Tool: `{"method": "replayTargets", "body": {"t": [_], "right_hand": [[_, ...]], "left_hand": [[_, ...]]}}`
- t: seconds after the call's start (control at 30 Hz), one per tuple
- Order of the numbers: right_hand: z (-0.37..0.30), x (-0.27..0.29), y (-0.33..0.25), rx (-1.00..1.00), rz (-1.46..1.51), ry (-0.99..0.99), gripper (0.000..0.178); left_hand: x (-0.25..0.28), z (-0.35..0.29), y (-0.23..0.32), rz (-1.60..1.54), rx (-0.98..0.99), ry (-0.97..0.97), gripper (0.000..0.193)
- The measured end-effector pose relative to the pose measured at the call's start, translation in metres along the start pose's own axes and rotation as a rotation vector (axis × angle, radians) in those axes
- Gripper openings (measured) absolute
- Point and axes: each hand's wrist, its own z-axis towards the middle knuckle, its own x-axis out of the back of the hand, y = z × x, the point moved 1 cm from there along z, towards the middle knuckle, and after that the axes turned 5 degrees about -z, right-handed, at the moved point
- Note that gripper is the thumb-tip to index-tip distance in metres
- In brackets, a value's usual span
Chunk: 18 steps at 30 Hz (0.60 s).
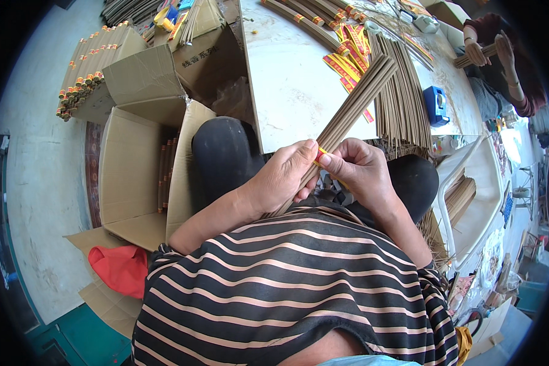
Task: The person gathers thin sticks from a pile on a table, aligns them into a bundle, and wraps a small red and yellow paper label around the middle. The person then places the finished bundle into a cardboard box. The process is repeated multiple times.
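Observation:
A bundle of brown incense sticks [355, 100] slants across my lap, its upper end leaning over the table edge. Closed around its lower part is my left hand [280, 174], thumb lying along the sticks. My right hand [365, 172] pinches a red and yellow paper band [321, 156] against the bundle, thumb pressed on it. Part of the band is hidden behind the fingers. Loose incense sticks [402, 97] lie in a wide row on the table just beyond, beside a pile of yellow and red paper labels [354, 52].
The white table [287, 91] ends before my knees. An open cardboard box [134, 165] with banded bundles stands at my left; more bundles [91, 64] are stacked farther off. A blue tape dispenser [436, 105] sits right, above a white bin [497, 183]. Another person's hands [476, 52] hold sticks.

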Motion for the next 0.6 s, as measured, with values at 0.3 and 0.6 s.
{"method": "replayTargets", "body": {"t": [0.3,0.6], "right_hand": [[0.008,0.001,0.001,0.419,-0.480,0.335,0.029],[-0.007,-0.008,-0.013,0.121,-0.411,0.067,0.026]], "left_hand": [[-0.004,-0.001,0.000,0.117,-0.022,0.153,0.040],[-0.011,-0.003,-0.004,0.345,-0.151,0.290,0.048]]}}
